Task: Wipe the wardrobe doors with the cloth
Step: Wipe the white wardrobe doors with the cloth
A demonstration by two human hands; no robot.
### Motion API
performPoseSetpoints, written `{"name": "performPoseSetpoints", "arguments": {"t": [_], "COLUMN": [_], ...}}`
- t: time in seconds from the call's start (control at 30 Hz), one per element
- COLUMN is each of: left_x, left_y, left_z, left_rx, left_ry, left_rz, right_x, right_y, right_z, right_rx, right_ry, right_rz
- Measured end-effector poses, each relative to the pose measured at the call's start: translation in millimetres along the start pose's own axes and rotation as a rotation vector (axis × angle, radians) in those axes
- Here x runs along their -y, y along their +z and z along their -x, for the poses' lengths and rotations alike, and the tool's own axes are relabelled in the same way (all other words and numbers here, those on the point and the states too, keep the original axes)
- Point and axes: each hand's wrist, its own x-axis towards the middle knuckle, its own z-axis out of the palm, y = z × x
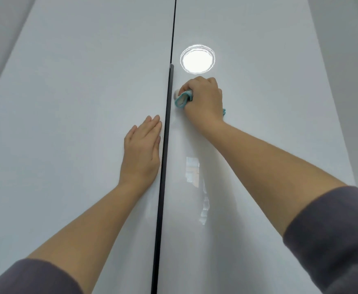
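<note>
Gripping one cloth — right hand — two doors.

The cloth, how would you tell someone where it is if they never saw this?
Find the two glossy white wardrobe doors split by a dark strip down the middle. On the right door, just below a bright round light reflection, the right hand presses against the surface. The cloth is bunched in its grip, the only thing with a teal edge and white middle.

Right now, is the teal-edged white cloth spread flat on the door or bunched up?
Bunched up. The right hand grips the teal-edged white cloth against the glossy white right door; only crumpled folds poke out.
</note>
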Motion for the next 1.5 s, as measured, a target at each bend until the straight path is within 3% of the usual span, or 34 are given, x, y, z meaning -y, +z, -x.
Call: {"name": "performPoseSetpoints", "arguments": {"t": [0.43, 0.73, 1.07, 1.5], "left_x": [2, 5, -2, -20], "left_y": [0, -12, -40, -51], "left_z": [0, 4, 110, 204], "left_rx": [-0.014, 0.065, 0.202, 0.254], "left_ry": [0.002, -0.003, -0.011, 0.004], "left_rz": [0.044, 0.072, -0.003, -0.053], "right_x": [2, 2, 13, 28], "right_y": [5, 9, 7, -1], "right_z": [28, 119, 205, 334], "right_rx": [0.001, -0.020, 0.026, 0.142], "right_ry": [-0.191, -0.278, -0.268, -0.254], "right_rz": [-0.033, -0.082, -0.109, -0.110]}}
